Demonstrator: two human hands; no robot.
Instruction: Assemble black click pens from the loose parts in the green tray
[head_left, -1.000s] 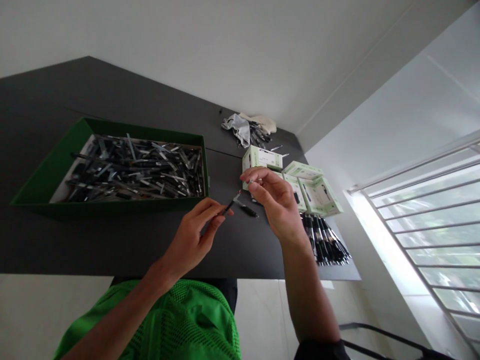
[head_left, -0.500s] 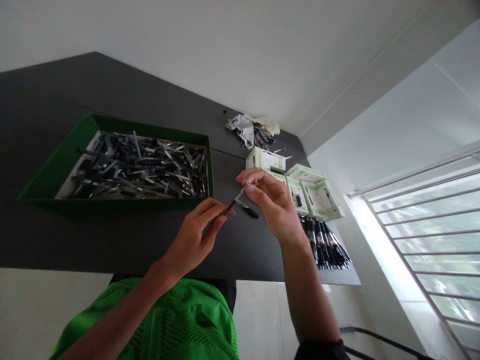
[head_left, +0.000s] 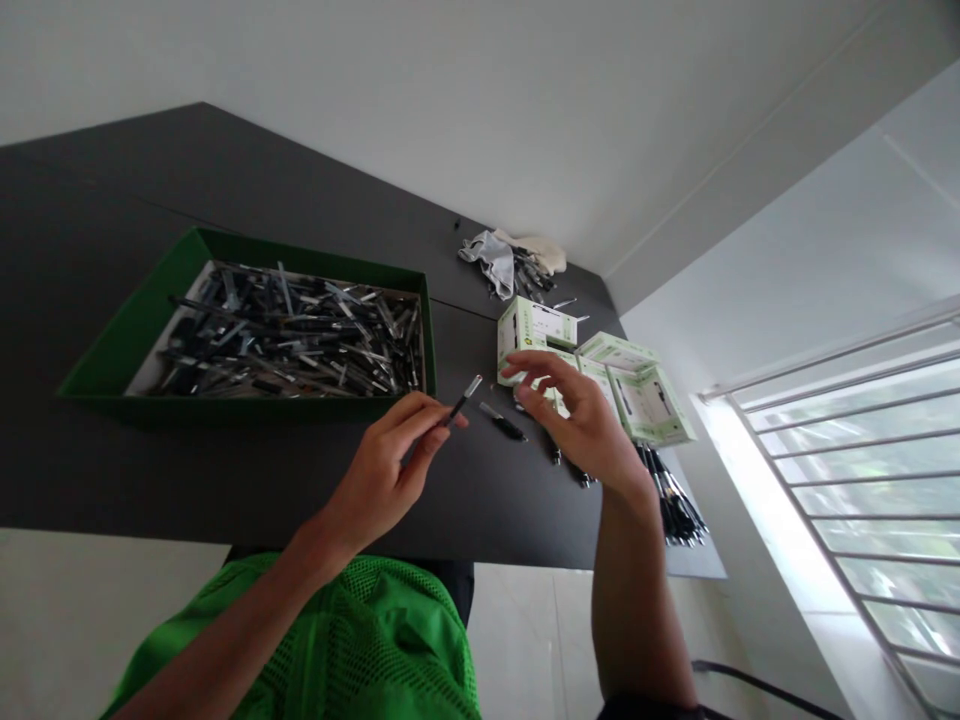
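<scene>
My left hand [head_left: 401, 445] pinches a slim black pen [head_left: 463, 397] between thumb and fingers. The pen's clear upper end slants up to the right and shows a small reddish spot at its tip. To the right, my right hand [head_left: 577, 415] hovers apart from the pen, its fingers curved and spread with nothing visible in them. Below and between the hands, a black pen piece with a pale end [head_left: 504, 422] lies on the dark table [head_left: 315, 480]. Several dark pen parts [head_left: 581, 476] lie partly hidden beneath my right hand.
A green box [head_left: 315, 260] full of loose pen parts [head_left: 300, 335] stands at left. Light green cartons [head_left: 551, 325] sit at right, partly behind my right hand. A row of black pens [head_left: 671, 500] lies near the right edge. Gloves [head_left: 495, 262] rest on pens at the back.
My right hand brought a small shiny piece to the pen's upper end, then moved away to the right and opened. My left hand keeps the pen in nearly the same place.
</scene>
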